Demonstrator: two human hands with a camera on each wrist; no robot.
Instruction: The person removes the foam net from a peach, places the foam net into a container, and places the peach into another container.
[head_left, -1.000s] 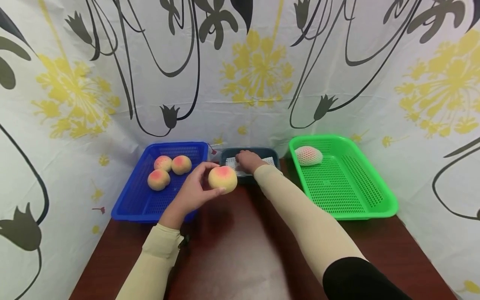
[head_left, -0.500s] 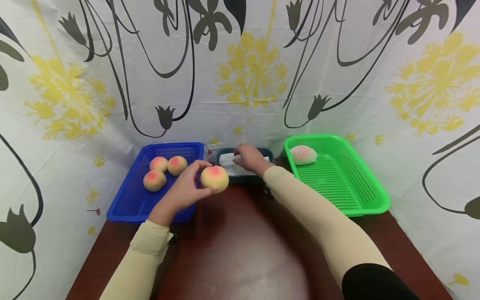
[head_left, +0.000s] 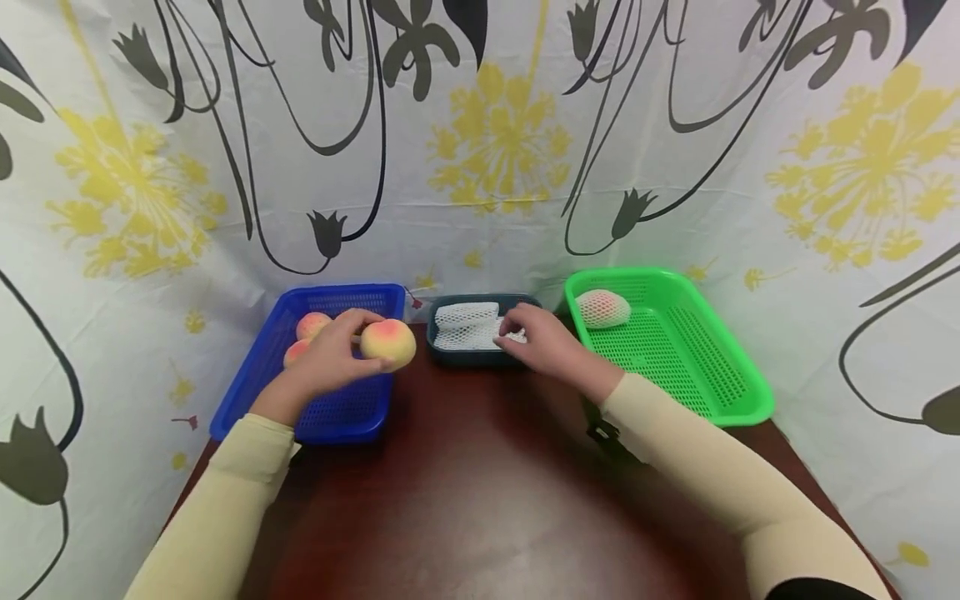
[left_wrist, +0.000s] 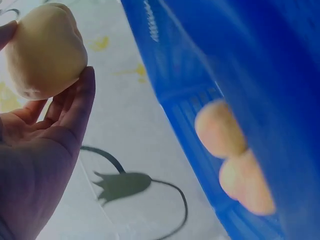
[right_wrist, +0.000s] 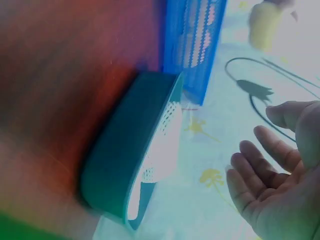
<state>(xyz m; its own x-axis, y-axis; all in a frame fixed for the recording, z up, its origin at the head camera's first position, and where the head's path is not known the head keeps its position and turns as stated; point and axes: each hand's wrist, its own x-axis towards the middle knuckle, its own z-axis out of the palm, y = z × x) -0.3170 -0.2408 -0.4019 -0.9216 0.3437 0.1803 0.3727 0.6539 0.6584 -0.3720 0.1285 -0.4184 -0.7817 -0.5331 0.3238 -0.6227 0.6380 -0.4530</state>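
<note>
In the head view my left hand [head_left: 322, 360] grips a yellow peach [head_left: 388, 343] with a red blush, in front of the blue basket's right side. The left wrist view shows the same peach [left_wrist: 46, 52] between thumb and fingers. My right hand [head_left: 553, 343] hovers at the right end of a dark teal tray [head_left: 480, 358] with white foam net sleeves [head_left: 463, 327] in it. Its fingers [right_wrist: 252, 172] are loosely bent and hold nothing in the right wrist view. More peaches [left_wrist: 220, 129] lie in the blue basket [head_left: 341, 429], partly hidden by my left hand in the head view.
A green basket [head_left: 753, 400] stands on the right, with one peach in a foam net [head_left: 603, 309] at its back left corner. The baskets and tray stand on a dark red-brown table [head_left: 465, 483]. A patterned cloth [head_left: 495, 242] hangs close behind them.
My left hand has moved left with the peach, nearer the blue basket. My right hand has drawn back from over the foam nets toward the tray's right end, uncovering more of them.
</note>
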